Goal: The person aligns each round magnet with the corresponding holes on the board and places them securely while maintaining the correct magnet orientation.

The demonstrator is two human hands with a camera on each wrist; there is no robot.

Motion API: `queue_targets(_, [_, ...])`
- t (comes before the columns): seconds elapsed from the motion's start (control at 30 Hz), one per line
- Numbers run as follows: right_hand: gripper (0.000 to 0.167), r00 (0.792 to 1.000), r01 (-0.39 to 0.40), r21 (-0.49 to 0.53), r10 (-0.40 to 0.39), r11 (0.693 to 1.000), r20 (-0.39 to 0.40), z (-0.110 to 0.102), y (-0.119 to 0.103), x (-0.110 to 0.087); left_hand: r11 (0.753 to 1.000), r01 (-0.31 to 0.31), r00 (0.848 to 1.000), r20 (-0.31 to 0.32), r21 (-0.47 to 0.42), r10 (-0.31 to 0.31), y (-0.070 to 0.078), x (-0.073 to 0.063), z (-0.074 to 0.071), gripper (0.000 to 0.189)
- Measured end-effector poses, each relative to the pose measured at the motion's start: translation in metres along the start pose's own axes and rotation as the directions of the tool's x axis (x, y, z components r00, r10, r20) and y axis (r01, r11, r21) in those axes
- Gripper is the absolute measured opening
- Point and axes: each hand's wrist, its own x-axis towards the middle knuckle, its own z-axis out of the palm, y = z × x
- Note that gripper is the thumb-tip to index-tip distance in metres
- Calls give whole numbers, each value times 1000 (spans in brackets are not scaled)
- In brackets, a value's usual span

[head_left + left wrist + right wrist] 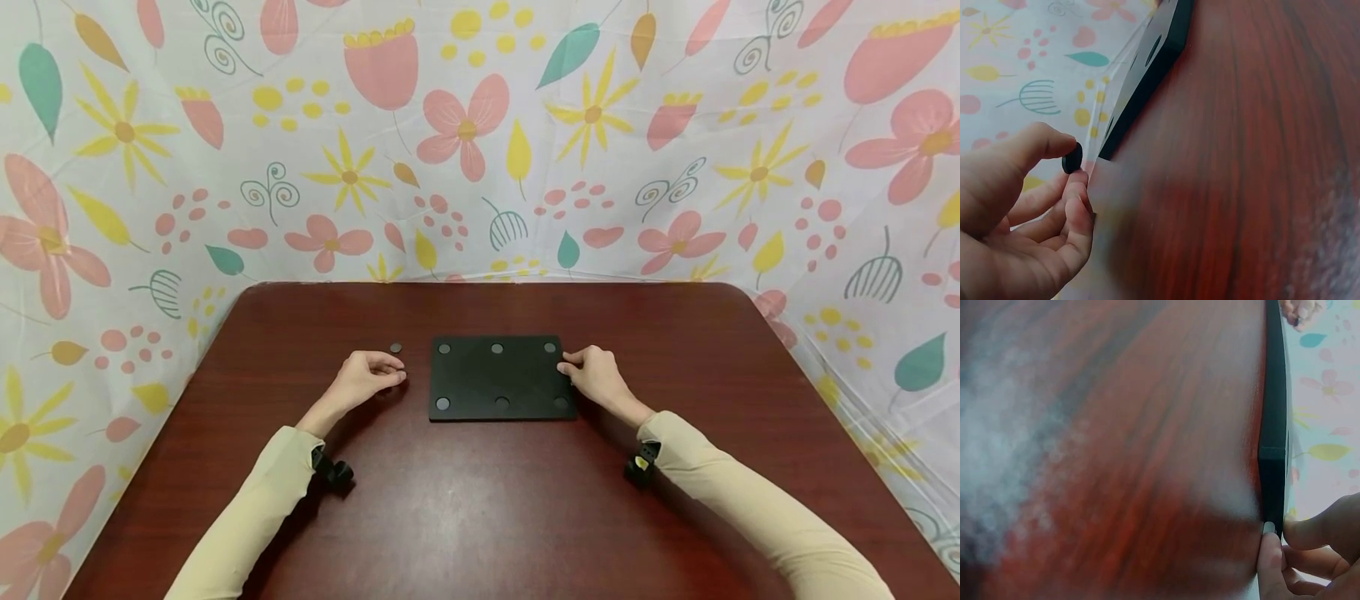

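A flat black rectangular board (472,375) lies on the table, with round spots along its far and near edges, some greyer than others. My left hand (365,377) is a little left of it, pinching a small black disc (1072,158) between thumb and fingertip. The disc is held on edge in the left wrist view. Just beyond that hand, a second small dark disc (395,347) rests on the table. At the board's right side, my right hand (597,377) grips the edge, its thumb (1310,531) near the top face and a finger (1269,550) against the side.
The dark red wooden table (465,508) has a glossy top with rounded far corners. A floral curtain (465,217) hangs behind it and along both sides. Each wrist carries a small black camera, the left one (337,473) and the right one (640,468).
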Motion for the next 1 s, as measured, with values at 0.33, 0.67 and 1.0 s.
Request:
queue_targets(0.33, [31, 1000, 6, -7, -6, 1000, -13, -1, 0, 0, 997, -28, 997, 69, -73, 33, 7, 0, 5, 29])
queue_targets(0.67, [33, 1000, -12, 5, 12, 1000, 13, 0, -1, 0, 997, -39, 998, 53, -65, 42, 2, 1, 6, 29])
queue_targets(1.0, [33, 1000, -12, 2, 12, 1000, 5, 0, 0, 1, 997, -48, 996, 70, -67, 53, 6, 1, 9, 28])
